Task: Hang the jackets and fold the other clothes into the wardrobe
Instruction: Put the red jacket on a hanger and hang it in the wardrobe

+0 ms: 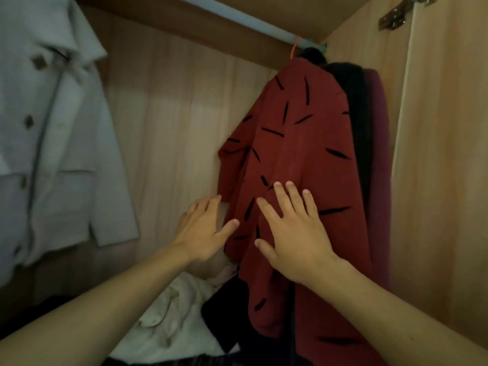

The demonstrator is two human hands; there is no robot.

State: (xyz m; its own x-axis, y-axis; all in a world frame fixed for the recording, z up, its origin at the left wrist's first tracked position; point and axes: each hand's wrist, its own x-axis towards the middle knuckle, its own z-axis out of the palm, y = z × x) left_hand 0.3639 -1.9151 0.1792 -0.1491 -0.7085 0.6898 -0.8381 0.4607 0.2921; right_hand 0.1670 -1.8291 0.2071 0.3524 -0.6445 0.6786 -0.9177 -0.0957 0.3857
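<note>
rail: pale rail (237, 18) running under wardrobe (184, 114) top
right end: red jacket (298, 133) hanging by orange hook (294, 50); black garment (353, 101) and purple garment (377, 128) hanging just behind
left: white jacket (52, 141) hanging
bottom: cream cloth (174, 320) lying crumpled, touching black cloth (221, 310)

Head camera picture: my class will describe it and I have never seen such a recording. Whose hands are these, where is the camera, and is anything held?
There is no machine here. A person wears a camera on the head, so you look forward and down along their bare arms into a wooden wardrobe. The red jacket with black dashes hangs from the rail on the right of the picture, with darker clothes behind it. A pale buttoned jacket hangs on the left. Crumpled pale cloth lies at the bottom. The right hand lies flat on the red jacket; the left hand is spread at its edge, thumb touching the fabric. Both hands are open and grip nothing.
</note>
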